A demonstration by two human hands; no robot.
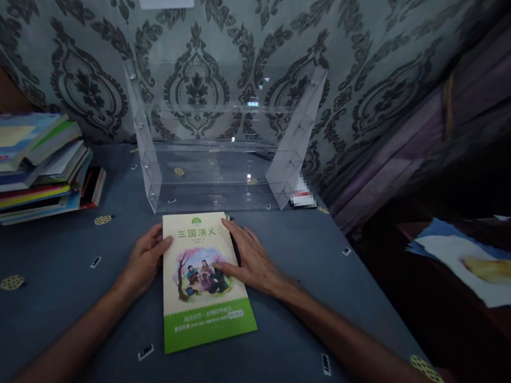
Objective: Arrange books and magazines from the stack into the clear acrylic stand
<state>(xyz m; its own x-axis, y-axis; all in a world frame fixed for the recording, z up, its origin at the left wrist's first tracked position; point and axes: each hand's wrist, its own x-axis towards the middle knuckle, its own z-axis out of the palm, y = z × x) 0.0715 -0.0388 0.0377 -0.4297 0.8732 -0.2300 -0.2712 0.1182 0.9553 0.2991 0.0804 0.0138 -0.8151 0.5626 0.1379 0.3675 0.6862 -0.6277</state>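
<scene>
A paperback book (200,274) with a cream and green cover, green Chinese title characters and a picture of people under a pink tree is in front of me, its title end pointing away. My left hand (146,259) grips its left edge near the top, thumb on the cover. On the opposite side, my right hand (253,261) holds the right edge with its thumb lying across the picture. The fingertips under the book are hidden. Just beyond the book stands a clear acrylic rack (217,187) with tiered shelves and no books on it.
A stack of books (11,164) rises at the left back of the dark blue patterned tablecloth (88,320). Behind the rack hangs a patterned curtain (198,92). A small white object (301,193) is by the rack's right foot. Papers (492,273) lie beyond the table's right edge.
</scene>
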